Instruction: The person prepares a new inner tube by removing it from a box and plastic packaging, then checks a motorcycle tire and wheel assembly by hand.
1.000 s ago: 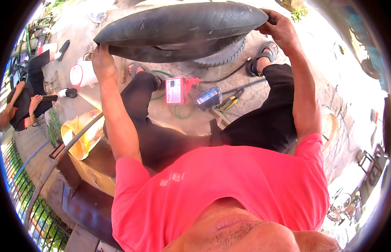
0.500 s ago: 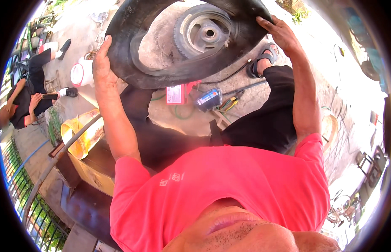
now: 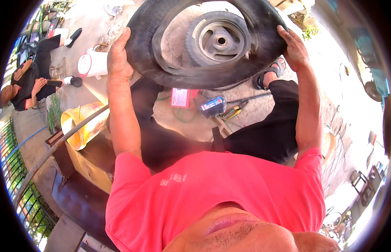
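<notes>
Head view, watched from my distant post: I count two bare hands and, between them, one black inner tube. The left hand grasps the tube's left edge, thumb pointing up along it (I cannot see most of its other fingers); the right hand grips the right edge by the fingers. The tube is held up off the ground, high in my picture, its far side cut off by the upper edge. Its opening faces me as an oval, and the long axis runs across from hand to hand. One short valve stem shows at the inner edge, toward the right.

Through the ring I see one wheel, lying flat with its hub upward. Nearer the person are one pink box, one dark pack with a blue label and, just beside that, a yellow-handled tool. Off left I count two buckets, one white and one yellow, plus one other person holding a dark flat object.
</notes>
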`<state>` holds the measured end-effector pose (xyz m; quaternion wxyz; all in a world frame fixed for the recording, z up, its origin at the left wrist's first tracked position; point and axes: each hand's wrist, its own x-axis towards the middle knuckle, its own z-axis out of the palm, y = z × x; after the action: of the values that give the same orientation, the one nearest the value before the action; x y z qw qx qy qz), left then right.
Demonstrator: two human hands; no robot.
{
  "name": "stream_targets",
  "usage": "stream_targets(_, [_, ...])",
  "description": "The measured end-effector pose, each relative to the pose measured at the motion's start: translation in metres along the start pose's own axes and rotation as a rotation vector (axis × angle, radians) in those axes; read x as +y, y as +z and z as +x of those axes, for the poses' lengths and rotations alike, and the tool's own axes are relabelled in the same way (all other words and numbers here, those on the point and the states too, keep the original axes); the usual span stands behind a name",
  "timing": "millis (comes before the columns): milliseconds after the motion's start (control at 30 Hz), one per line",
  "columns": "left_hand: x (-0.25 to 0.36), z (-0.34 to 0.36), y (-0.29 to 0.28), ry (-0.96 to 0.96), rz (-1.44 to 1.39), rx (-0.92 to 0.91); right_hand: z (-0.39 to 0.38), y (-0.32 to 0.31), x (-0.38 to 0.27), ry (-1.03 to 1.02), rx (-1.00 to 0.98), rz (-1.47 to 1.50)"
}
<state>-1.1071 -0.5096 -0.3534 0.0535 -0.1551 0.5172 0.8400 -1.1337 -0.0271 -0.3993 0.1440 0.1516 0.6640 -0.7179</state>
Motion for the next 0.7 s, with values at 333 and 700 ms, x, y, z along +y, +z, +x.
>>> stream_targets(333, [-0.002,-0.004,0.004,0.02,-0.038,-0.03,0.001,0.005,0.0,0.053,-0.019,0.282])
stream_targets(700, [-0.002,-0.007,0.007,0.007,-0.03,-0.062,0.007,0.002,0.009,0.048,-0.045,0.313])
